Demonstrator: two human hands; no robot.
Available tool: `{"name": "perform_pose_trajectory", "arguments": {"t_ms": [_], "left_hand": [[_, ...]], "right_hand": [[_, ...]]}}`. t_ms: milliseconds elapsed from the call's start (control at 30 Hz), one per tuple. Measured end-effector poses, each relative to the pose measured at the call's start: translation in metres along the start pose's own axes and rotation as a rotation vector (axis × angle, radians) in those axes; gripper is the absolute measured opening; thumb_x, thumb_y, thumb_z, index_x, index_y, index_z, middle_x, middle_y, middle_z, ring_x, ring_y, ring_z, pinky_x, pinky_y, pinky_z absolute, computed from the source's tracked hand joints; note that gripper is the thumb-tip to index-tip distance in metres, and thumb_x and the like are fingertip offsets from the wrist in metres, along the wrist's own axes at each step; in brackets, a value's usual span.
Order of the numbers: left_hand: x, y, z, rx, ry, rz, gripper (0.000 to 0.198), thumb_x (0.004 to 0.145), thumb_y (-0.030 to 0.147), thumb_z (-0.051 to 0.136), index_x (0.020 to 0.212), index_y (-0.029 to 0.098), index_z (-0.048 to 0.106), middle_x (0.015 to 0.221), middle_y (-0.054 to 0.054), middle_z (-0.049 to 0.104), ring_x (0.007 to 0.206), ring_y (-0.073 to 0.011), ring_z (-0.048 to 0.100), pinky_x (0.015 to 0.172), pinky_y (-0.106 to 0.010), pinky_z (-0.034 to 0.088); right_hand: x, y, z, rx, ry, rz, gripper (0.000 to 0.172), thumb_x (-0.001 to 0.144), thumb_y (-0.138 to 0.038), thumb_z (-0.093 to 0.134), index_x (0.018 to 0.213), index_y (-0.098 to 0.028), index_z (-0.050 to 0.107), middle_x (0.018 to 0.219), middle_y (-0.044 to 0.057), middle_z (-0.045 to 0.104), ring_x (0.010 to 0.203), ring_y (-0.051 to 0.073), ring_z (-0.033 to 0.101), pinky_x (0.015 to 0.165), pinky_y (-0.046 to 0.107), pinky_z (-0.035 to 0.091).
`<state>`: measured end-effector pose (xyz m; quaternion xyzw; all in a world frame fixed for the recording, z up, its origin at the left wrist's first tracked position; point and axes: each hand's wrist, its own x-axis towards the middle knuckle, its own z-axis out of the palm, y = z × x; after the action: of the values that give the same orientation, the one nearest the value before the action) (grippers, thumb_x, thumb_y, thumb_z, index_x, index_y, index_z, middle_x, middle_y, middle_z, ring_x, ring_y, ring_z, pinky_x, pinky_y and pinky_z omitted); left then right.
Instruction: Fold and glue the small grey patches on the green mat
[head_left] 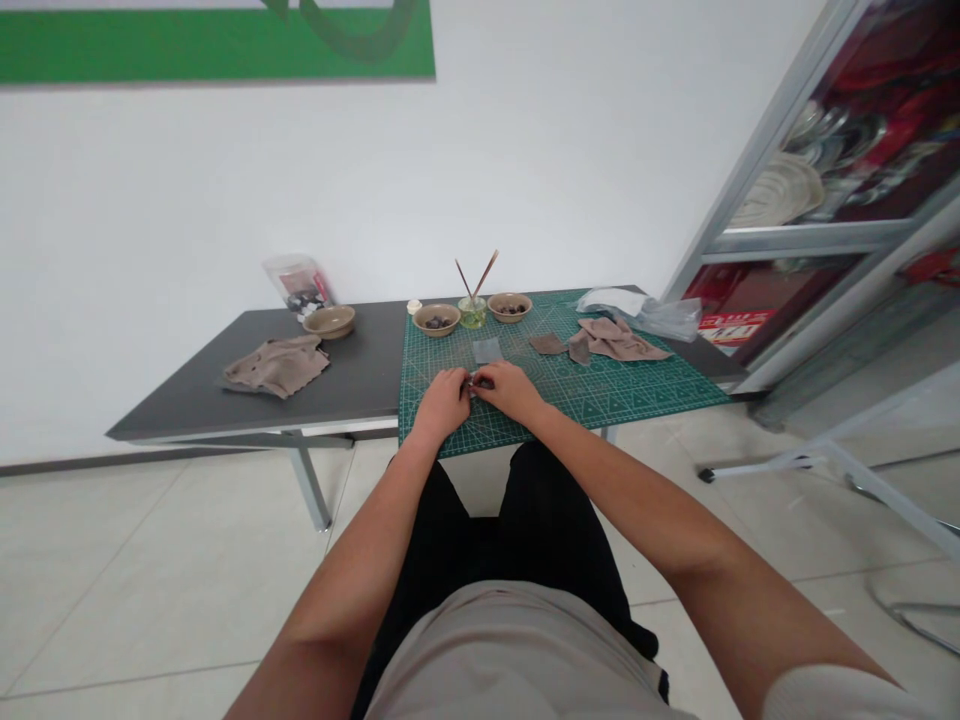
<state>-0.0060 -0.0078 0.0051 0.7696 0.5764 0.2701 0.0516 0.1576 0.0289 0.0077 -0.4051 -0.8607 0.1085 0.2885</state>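
Observation:
My left hand and my right hand meet over the front part of a green cutting mat. The fingers of both are closed around a small dark piece between them, too small to name. Just beyond the fingertips lies a small grey-white translucent square. Farther back are a bowl of dark bits, a second bowl with brown bits, and a glass jar of yellowish liquid with two thin brushes standing in it.
Brown cloth pieces and clear plastic bags lie on the mat's right. On the dark table at left are a brown cloth, a bowl and a tipped clear plastic container. A glass-fronted cabinet stands at right.

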Motion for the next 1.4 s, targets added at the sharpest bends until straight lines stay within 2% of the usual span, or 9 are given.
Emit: {"name": "perform_pose_trajectory", "arguments": {"t_ms": [100,233,667,767,900,1067,1200,1400], "left_hand": [[0.0,0.001,-0.002,-0.034,-0.017,-0.027,0.023,0.084,0.01,0.048,0.103,0.02,0.056,0.101,-0.009,0.065,0.099,-0.0234,0.057,0.087,-0.036,0.046],[0.001,0.001,-0.003,-0.004,-0.017,-0.014,0.018,0.083,0.01,0.048,0.095,0.021,0.056,0.095,-0.008,0.065,0.095,-0.0236,0.057,0.084,-0.035,0.046],[0.0,0.002,-0.005,-0.049,0.006,-0.018,0.015,0.083,0.016,0.053,0.095,0.021,0.061,0.093,-0.008,0.066,0.092,-0.0238,0.057,0.081,-0.036,0.046],[0.0,0.003,-0.008,-0.08,0.0,0.006,0.02,0.082,0.021,0.058,0.102,0.021,0.064,0.098,-0.007,0.068,0.094,-0.0237,0.057,0.083,-0.036,0.046],[0.0,0.001,-0.011,-0.119,-0.018,-0.033,0.024,0.086,0.03,0.059,0.107,0.023,0.068,0.095,-0.006,0.07,0.092,-0.0236,0.06,0.081,-0.035,0.047],[0.001,-0.006,-0.01,-0.29,-0.043,-0.021,0.032,0.088,0.028,0.057,0.118,0.025,0.066,0.107,-0.004,0.072,0.101,-0.0211,0.063,0.09,-0.034,0.048],[0.001,-0.006,-0.011,-0.33,-0.039,-0.061,0.024,0.09,0.029,0.052,0.103,0.024,0.071,0.101,-0.003,0.073,0.095,-0.0194,0.065,0.089,-0.032,0.048],[0.0,-0.004,-0.012,-0.317,-0.034,-0.077,0.018,0.086,0.033,0.056,0.089,0.022,0.07,0.092,-0.002,0.073,0.087,-0.0182,0.064,0.08,-0.03,0.047]], "right_hand": [[-0.003,0.001,-0.004,0.004,-0.017,-0.008,0.005,0.082,-0.023,0.07,0.085,-0.019,0.072,0.086,0.005,0.07,0.089,0.019,0.059,0.083,0.031,0.041],[-0.003,0.003,-0.009,-0.03,-0.029,0.031,0.005,0.082,-0.024,0.07,0.082,-0.019,0.072,0.084,0.005,0.069,0.088,0.019,0.058,0.081,0.031,0.041],[-0.006,0.002,-0.01,0.05,0.008,0.033,0.003,0.08,-0.022,0.07,0.078,-0.02,0.069,0.082,0.004,0.067,0.087,0.018,0.058,0.081,0.031,0.042],[-0.007,-0.002,-0.007,0.199,0.054,0.127,0.01,0.08,-0.027,0.07,0.075,-0.019,0.065,0.076,0.002,0.066,0.078,0.017,0.06,0.075,0.03,0.044],[-0.006,-0.003,0.003,0.54,0.089,0.27,0.016,0.083,-0.036,0.065,0.085,-0.02,0.064,0.074,-0.001,0.069,0.07,0.015,0.064,0.07,0.028,0.047],[-0.004,0.006,0.013,0.679,0.121,0.315,0.018,0.082,-0.036,0.064,0.085,-0.019,0.064,0.073,0.0,0.069,0.065,0.013,0.063,0.063,0.026,0.049],[-0.005,0.007,0.012,0.694,0.115,0.325,0.019,0.081,-0.037,0.064,0.084,-0.018,0.065,0.069,0.0,0.067,0.059,0.012,0.06,0.058,0.024,0.047],[-0.006,0.005,0.011,0.666,0.107,0.316,0.021,0.082,-0.038,0.064,0.085,-0.018,0.067,0.07,0.0,0.069,0.059,0.012,0.061,0.059,0.025,0.047]]}}
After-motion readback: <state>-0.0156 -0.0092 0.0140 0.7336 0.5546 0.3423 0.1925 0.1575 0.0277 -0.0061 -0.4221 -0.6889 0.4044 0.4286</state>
